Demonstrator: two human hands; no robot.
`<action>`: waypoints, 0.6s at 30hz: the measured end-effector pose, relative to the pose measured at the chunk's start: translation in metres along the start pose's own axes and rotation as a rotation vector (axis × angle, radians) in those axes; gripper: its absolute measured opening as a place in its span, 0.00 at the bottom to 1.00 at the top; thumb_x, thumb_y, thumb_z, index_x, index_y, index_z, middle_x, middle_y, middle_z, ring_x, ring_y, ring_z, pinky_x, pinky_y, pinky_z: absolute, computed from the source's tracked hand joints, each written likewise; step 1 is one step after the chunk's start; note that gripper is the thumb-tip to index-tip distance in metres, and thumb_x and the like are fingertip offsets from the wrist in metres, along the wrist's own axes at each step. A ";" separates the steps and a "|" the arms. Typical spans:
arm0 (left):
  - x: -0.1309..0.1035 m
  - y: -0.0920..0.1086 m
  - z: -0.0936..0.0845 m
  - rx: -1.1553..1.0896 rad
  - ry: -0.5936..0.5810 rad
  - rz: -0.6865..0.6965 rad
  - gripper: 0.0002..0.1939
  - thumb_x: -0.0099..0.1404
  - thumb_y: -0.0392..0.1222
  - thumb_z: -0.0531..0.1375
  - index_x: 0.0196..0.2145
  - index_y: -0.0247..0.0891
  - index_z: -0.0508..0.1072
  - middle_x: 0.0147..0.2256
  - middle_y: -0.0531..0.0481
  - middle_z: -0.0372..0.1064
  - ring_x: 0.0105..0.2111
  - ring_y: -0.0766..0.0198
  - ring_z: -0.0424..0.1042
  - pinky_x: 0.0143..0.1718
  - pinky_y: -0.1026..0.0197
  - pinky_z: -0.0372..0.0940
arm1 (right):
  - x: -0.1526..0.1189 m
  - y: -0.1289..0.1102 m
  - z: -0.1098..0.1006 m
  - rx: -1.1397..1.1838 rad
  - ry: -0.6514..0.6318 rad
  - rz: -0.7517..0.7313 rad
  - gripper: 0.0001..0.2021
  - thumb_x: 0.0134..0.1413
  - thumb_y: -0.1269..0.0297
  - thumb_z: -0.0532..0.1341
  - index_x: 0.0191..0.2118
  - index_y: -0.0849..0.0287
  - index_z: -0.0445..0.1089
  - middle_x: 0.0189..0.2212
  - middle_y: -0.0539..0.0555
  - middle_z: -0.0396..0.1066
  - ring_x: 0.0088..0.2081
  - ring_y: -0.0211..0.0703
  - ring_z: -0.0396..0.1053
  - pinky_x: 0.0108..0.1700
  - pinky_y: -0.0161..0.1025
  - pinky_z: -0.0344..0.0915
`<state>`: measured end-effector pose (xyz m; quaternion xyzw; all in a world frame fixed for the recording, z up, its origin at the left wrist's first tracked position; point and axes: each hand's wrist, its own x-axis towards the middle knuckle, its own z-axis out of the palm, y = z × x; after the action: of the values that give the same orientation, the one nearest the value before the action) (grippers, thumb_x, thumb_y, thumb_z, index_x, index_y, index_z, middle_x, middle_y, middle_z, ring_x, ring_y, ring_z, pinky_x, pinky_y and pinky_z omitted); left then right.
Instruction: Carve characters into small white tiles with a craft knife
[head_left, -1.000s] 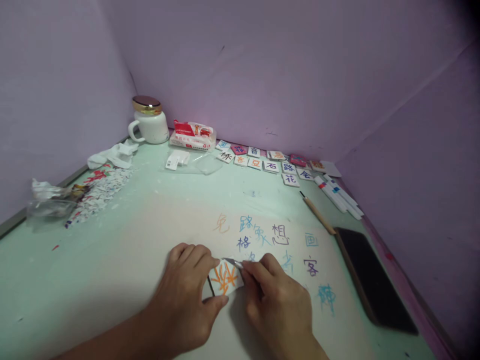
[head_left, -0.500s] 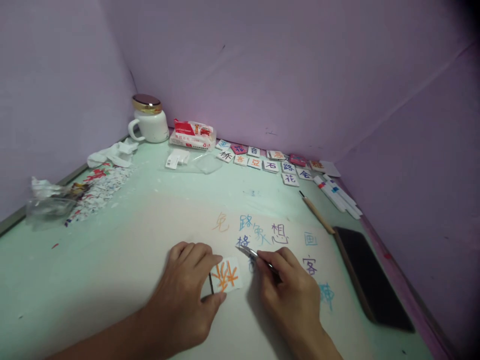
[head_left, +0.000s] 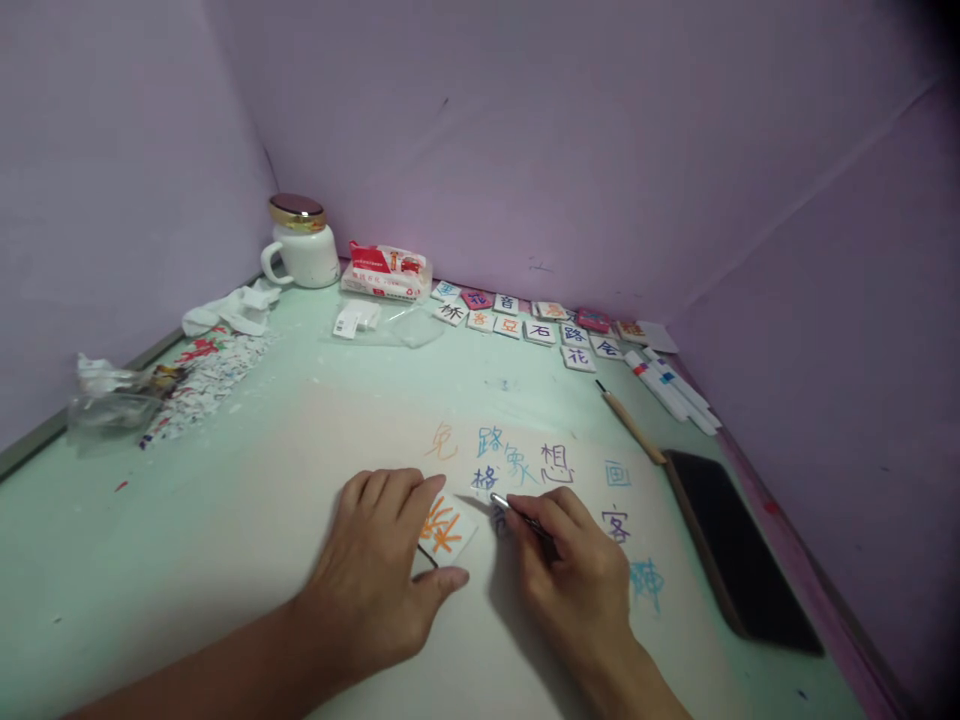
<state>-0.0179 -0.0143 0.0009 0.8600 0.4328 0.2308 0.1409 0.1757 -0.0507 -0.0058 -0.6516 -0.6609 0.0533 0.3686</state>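
Note:
Between the thumb and fingers of my left hand [head_left: 375, 570] is a white square block [head_left: 456, 528] with an orange written character on its top and a dark line along one side. The fingers hide its left part. My right hand [head_left: 576, 570] grips a craft knife [head_left: 501, 502] like a pen, its thin blade pointing left, just above and right of the block. Blade and block appear apart. Under both hands lies a pale sheet [head_left: 300, 430] with blue, purple and orange handwritten characters.
A dark phone [head_left: 739, 550] and a wooden-handled carving tool [head_left: 630, 425] lie right, with white markers [head_left: 667, 390] behind. Several character blocks [head_left: 540, 331] line the back, beside a tissue pack [head_left: 386, 272] and a lidded white mug [head_left: 309, 255]. Shavings [head_left: 214, 380] and a plastic bag [head_left: 112, 415] sit left.
My left hand has turned the block clockwise, so it now sits tilted with one corner towards the right. The knife is still in my right hand, its blade close to the block.

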 end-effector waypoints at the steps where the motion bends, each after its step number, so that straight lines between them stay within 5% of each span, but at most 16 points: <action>1: 0.000 0.000 0.000 0.000 -0.009 0.001 0.24 0.57 0.42 0.61 0.51 0.36 0.63 0.45 0.41 0.65 0.45 0.47 0.63 0.47 0.42 0.57 | -0.001 0.000 0.001 -0.004 -0.007 -0.007 0.09 0.57 0.69 0.56 0.36 0.58 0.74 0.25 0.50 0.69 0.23 0.35 0.67 0.22 0.31 0.60; 9: -0.004 -0.011 0.004 -0.174 0.026 0.100 0.34 0.53 0.26 0.50 0.59 0.36 0.54 0.54 0.41 0.58 0.54 0.52 0.57 0.55 0.47 0.56 | -0.001 0.000 0.000 -0.073 -0.018 -0.070 0.09 0.57 0.69 0.55 0.37 0.57 0.73 0.28 0.51 0.72 0.24 0.36 0.69 0.23 0.32 0.59; 18: -0.003 -0.010 0.002 0.000 0.032 0.054 0.25 0.55 0.32 0.54 0.52 0.33 0.62 0.47 0.40 0.60 0.47 0.48 0.60 0.49 0.42 0.56 | 0.000 -0.004 0.003 -0.163 0.027 -0.114 0.09 0.55 0.71 0.56 0.36 0.57 0.73 0.29 0.51 0.73 0.27 0.41 0.71 0.24 0.33 0.59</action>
<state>-0.0254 -0.0109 -0.0067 0.8675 0.4117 0.2483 0.1276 0.1711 -0.0498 -0.0055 -0.6415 -0.6939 -0.0307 0.3255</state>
